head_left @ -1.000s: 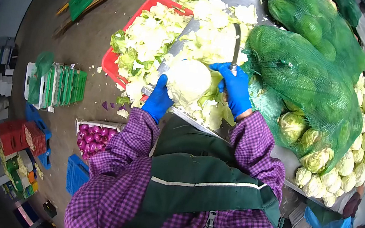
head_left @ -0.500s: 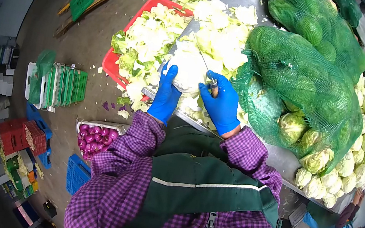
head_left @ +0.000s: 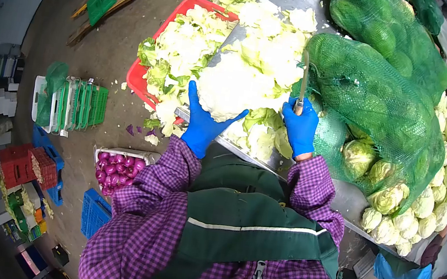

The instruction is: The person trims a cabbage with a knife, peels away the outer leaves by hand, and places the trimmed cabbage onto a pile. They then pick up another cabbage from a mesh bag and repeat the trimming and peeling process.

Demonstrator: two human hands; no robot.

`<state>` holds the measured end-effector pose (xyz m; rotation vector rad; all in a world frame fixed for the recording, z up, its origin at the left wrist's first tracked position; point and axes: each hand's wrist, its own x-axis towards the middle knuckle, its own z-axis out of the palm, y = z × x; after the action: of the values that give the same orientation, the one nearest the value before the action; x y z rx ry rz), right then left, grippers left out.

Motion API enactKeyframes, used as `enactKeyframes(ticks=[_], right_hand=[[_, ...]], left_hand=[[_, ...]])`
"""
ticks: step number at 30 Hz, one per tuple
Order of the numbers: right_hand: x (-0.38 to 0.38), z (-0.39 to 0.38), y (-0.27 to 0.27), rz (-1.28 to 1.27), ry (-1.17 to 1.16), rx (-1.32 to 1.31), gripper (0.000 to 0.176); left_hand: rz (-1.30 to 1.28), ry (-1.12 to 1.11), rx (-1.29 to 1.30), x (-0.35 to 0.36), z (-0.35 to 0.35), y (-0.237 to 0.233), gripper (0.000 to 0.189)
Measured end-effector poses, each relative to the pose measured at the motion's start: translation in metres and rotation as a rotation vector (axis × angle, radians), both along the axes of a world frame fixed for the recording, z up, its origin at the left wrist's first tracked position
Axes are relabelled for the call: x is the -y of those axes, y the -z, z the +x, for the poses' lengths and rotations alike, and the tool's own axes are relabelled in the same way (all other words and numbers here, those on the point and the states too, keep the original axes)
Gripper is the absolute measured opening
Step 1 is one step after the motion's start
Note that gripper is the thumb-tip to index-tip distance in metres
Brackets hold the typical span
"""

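Observation:
A pale cabbage head (head_left: 225,88), partly washed out by glare, rests at the table's near edge among cut leaves. Cupping its near side is my left hand (head_left: 203,120), thumb and fingers spread around it. My right hand (head_left: 301,126) grips a knife (head_left: 302,88) by its wooden handle; the blade points away from me, clear of the head. Loose cabbage leaves (head_left: 260,139) lie between my hands, and more are heaped beyond the head. To the left, a red crate (head_left: 137,79) is full of leaves.
Green net sacks (head_left: 378,98) of cabbages cover the table's right side. Beyond them trimmed cabbages (head_left: 423,202) are piled. On the floor at left are a box of red onions (head_left: 119,170), stacked green and white crates (head_left: 77,102) and a blue crate (head_left: 95,213).
My right hand has moved right with the knife, taking the blade off the cabbage head and turning it upright. The left hand has shifted to the head's near side, fingers spreading.

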<state>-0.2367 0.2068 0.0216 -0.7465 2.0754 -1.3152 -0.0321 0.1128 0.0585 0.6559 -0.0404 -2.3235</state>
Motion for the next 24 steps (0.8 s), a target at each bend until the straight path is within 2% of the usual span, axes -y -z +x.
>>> enactKeyframes(ticks=[5,7,9,10,11,13,14,16,17,19,21,24], right_hand=[[-0.001,0.000,0.017,0.038,-0.011,-0.172,0.023],[0.003,0.016,-0.003,-0.066,0.045,0.111,0.035],[0.009,0.045,-0.028,-0.065,-0.125,0.177,0.060],[0.012,0.062,-0.036,-0.121,-0.195,0.118,0.067],[0.016,0.072,-0.042,-0.065,-0.268,-0.055,0.069],[0.026,0.078,-0.050,-0.049,-0.261,-0.072,0.056],[0.029,0.078,-0.042,-0.054,-0.262,-0.073,0.056],[0.030,0.074,-0.031,-0.342,-0.182,0.127,0.040],[0.021,0.065,-0.030,-0.203,-0.174,0.311,0.025],[0.014,0.045,-0.030,-0.120,-0.167,0.352,0.019],[0.006,0.023,-0.010,-0.094,-0.062,0.394,0.017],[-0.001,0.005,0.018,0.004,0.037,0.237,0.019]], left_hand=[[0.024,-0.038,-0.014,-0.002,-0.005,-0.004,0.084],[-0.015,-0.086,-0.005,0.000,-0.010,-0.004,0.081],[-0.067,-0.110,0.040,-0.002,-0.014,0.001,0.079],[-0.129,-0.129,0.079,-0.001,-0.018,0.003,0.076],[-0.131,-0.123,0.077,-0.002,-0.024,0.008,0.076],[-0.225,-0.248,0.265,-0.005,-0.033,0.008,0.075],[-0.215,-0.256,0.216,-0.006,-0.033,0.007,0.076],[-0.182,-0.238,0.209,0.000,-0.026,0.010,0.077],[-0.147,-0.212,0.203,0.001,-0.023,0.012,0.078],[-0.129,-0.196,0.174,-0.001,-0.021,0.004,0.082],[-0.096,-0.167,0.217,-0.001,-0.016,-0.002,0.084],[-0.121,-0.144,0.186,0.001,-0.014,0.003,0.081]])
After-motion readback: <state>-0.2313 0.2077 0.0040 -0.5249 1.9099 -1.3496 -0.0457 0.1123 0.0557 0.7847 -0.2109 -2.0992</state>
